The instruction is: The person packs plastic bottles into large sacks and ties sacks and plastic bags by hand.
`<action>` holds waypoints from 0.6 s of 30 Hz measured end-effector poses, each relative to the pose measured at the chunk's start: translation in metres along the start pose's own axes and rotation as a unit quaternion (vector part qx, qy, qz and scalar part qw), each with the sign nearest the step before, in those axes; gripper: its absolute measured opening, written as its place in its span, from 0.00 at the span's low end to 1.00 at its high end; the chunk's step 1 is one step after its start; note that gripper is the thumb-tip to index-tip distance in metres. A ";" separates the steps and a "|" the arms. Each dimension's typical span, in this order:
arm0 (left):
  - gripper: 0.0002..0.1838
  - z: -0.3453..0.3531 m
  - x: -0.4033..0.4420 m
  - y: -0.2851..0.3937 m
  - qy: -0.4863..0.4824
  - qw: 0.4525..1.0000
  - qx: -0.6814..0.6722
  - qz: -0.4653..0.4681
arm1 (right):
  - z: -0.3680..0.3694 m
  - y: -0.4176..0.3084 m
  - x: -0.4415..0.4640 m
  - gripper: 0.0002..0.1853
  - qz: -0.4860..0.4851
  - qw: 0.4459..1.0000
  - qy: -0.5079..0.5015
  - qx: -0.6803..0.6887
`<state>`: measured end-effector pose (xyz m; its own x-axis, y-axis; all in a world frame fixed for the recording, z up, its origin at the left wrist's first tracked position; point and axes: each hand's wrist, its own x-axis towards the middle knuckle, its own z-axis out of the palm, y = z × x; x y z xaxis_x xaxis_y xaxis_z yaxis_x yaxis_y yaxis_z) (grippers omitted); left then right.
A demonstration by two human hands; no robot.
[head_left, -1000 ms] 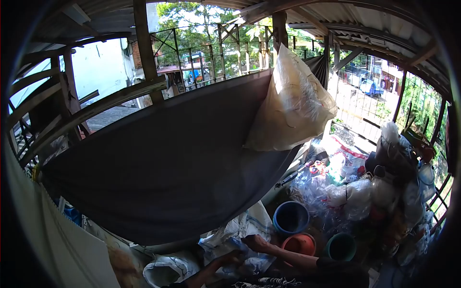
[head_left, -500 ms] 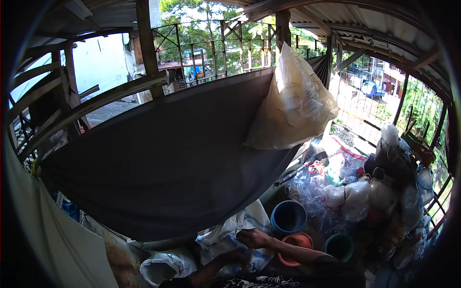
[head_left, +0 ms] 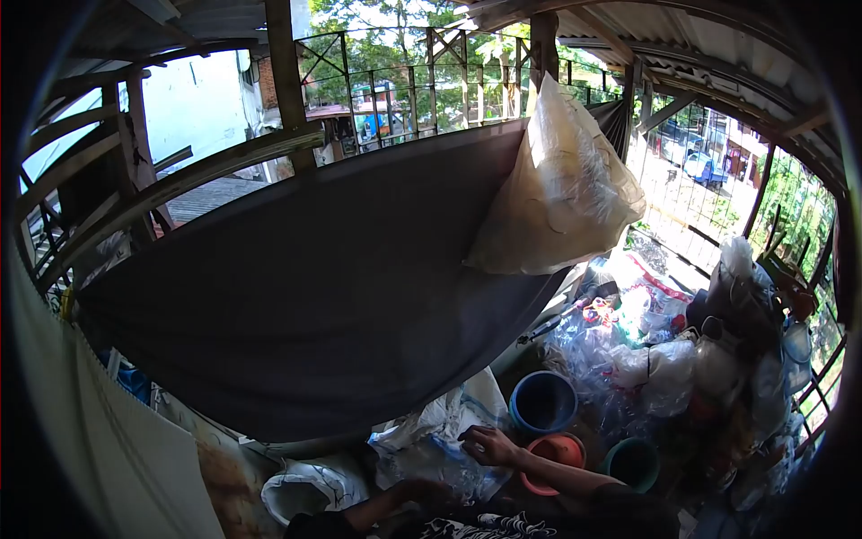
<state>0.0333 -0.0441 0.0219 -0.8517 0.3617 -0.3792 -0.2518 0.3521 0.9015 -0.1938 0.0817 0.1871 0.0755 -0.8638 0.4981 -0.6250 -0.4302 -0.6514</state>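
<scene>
My right hand (head_left: 489, 446) is over the right side of a crumpled white sack (head_left: 485, 400), its fingers curled closed. What is between them, if anything, is too small to make out. Lower and to the left, in deep shadow, my left hand (head_left: 424, 491) is by clear and bluish plastic (head_left: 440, 465) at the sack's lower part; its fingers cannot be made out. An open-mouthed white sack (head_left: 346, 476) stands left of that hand. Beneath my right forearm is a red-orange bucket (head_left: 575, 449), with a blue bucket (head_left: 516, 409) behind it and a green bucket (head_left: 653, 476) to the right.
A dark cloth (head_left: 332, 287) hangs across the front, with a full translucent bag (head_left: 557, 207) at its upper right. Clear plastic bags (head_left: 664, 368) and other plastic pile up at the right beside a metal fence (head_left: 718, 144). A pale cloth (head_left: 117, 431) hangs at left.
My right hand has shifted slightly right and its fingers look more curled. My left hand has drawn a little left and down. The whole view has shifted slightly.
</scene>
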 end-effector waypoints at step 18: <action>0.07 0.021 -0.014 0.058 0.381 0.820 0.416 -0.101 | 0.117 0.144 -0.151 0.17 0.287 0.925 -0.247 0.026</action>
<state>0.0403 -0.0108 0.0752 -0.9507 -0.3093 0.0225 -0.2929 0.9194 0.2627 -0.2038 0.1192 -0.0490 0.0962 -0.9627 -0.2529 -0.6346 0.1364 -0.7607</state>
